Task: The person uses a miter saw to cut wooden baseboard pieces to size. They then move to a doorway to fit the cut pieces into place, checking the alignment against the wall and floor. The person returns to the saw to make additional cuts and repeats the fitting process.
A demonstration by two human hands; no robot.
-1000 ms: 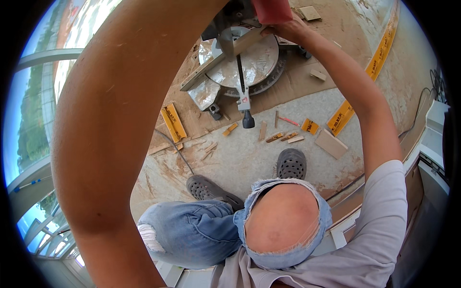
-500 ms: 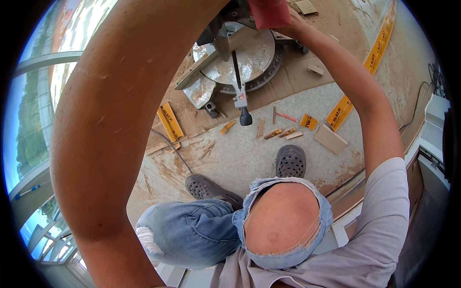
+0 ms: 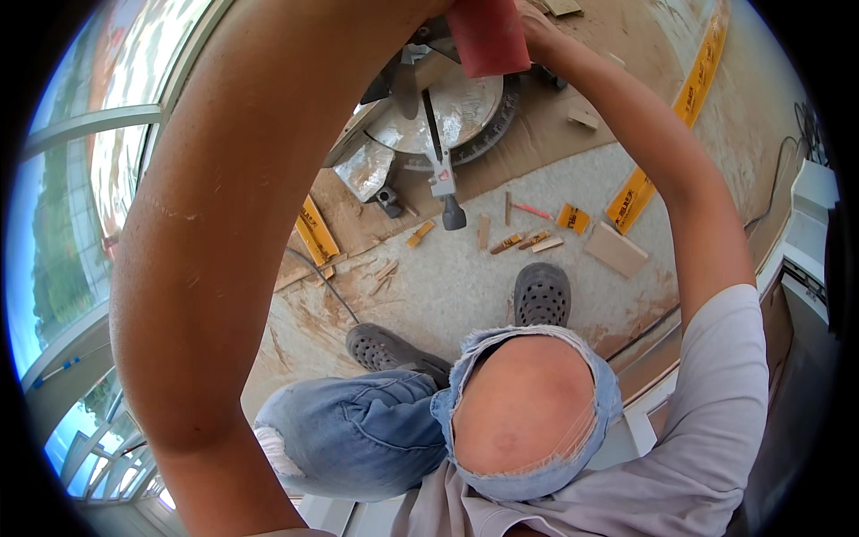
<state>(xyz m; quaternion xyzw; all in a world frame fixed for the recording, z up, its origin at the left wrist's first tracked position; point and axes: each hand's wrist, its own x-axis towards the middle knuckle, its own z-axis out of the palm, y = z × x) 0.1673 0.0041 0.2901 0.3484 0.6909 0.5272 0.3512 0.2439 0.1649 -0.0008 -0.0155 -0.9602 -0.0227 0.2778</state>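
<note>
A miter saw stands on the floor ahead of me, with a round silver table point(image 3: 465, 112), a dark slot and a front handle point(image 3: 454, 213). Its red cylindrical housing point(image 3: 488, 36) hangs above the table, beside the grey blade point(image 3: 405, 91). A pale strip of board point(image 3: 435, 68) lies partly hidden near the blade. My left forearm reaches up to the saw head, and that hand is beyond the top edge. Just right of the red housing, my right hand point(image 3: 537, 36) shows only in part; its fingers are hidden behind the housing.
Wood offcuts point(image 3: 616, 250) and yellow-labelled pieces point(image 3: 573, 217) litter the floor between the saw and my grey clogs point(image 3: 542, 295). A red pencil-like stick point(image 3: 533, 211) lies among them. A long yellow-labelled strip point(image 3: 662, 161) runs along the right. A cable point(image 3: 322, 273) passes by my left foot.
The red housing appears lower and slightly further left, covering more of the saw table. My right hand has shifted a little left with it. The whole view has tilted slightly.
</note>
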